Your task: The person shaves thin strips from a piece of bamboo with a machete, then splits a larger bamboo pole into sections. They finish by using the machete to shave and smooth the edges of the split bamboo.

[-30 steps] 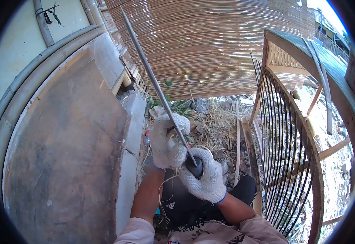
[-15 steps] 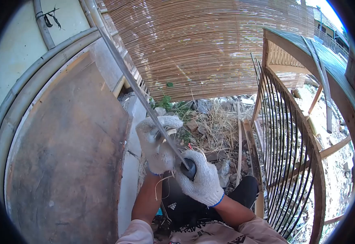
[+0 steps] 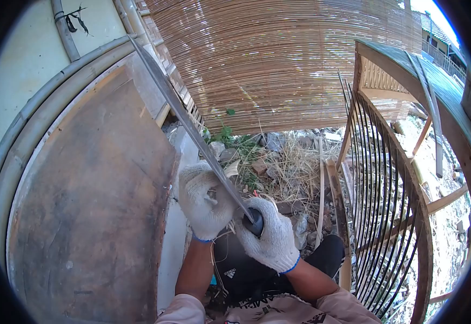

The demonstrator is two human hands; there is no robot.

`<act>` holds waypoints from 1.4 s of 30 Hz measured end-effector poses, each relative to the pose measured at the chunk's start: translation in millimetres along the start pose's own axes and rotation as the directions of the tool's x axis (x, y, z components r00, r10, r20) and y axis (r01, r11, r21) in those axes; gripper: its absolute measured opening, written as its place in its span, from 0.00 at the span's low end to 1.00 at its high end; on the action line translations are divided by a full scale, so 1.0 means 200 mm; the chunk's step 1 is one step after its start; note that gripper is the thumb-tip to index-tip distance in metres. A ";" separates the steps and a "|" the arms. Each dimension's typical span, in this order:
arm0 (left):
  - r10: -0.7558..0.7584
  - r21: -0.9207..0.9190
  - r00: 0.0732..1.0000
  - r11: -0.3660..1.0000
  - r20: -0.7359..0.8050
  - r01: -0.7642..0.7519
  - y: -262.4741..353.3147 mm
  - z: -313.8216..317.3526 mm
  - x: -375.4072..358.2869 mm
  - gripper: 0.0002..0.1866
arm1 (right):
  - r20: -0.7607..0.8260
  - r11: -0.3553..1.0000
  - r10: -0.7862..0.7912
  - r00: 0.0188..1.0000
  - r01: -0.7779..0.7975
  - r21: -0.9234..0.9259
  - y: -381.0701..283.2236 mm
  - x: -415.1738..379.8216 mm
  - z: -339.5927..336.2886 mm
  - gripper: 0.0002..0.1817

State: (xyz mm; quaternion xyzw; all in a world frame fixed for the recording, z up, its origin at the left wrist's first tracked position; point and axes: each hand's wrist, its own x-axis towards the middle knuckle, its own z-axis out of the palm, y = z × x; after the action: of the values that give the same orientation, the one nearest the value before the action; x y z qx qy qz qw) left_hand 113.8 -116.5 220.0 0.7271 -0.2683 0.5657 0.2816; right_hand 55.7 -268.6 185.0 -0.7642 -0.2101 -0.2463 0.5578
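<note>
My right hand [image 3: 272,237], in a white knit glove, is wrapped round the dark handle [image 3: 254,222] of a machete. Its long grey blade [image 3: 184,120] slants up and away to the left. Just left of the blade's lower part is my left hand [image 3: 206,202], gloved the same way, with its fingers curled in. What those fingers hold, if anything, is hidden. A thin pale strand [image 3: 213,259] hangs below the left glove, and a pale flake [image 3: 231,169] shows beyond the blade.
A large stained board [image 3: 89,200] lies at left, beside bent bamboo poles [image 3: 17,135]. Ahead hangs a slatted bamboo screen [image 3: 295,70] above dry straw and rubble [image 3: 284,167]. On the right stands a wooden frame [image 3: 422,237] with several thin dark rods [image 3: 378,178].
My left hand has turned and dropped slightly, its fingers curling in closer. The machete blade now shows more of its broad side. My right hand keeps its grip, with the view shifted slightly.
</note>
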 end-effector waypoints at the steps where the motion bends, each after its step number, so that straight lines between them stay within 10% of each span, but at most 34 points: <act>1: 0.001 0.019 1.000 1.000 0.007 -0.002 -0.01 -0.01 -0.01 0.16 | 0.001 1.000 0.002 1.000 -0.002 0.001 0.00 0.00 0.00 0.22; 42: 0.023 0.001 0.996 1.000 0.091 -0.023 0.03 0.03 0.10 0.14 | -0.046 0.999 0.054 0.998 -0.054 0.003 -0.01 0.03 -0.06 0.19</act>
State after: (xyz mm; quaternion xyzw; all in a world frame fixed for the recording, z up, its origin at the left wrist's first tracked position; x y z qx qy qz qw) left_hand 117.3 -126.8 239.3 0.7493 -0.2884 0.5355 0.2618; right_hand 57.3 -279.5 193.3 -0.7633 -0.1768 -0.2484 0.5695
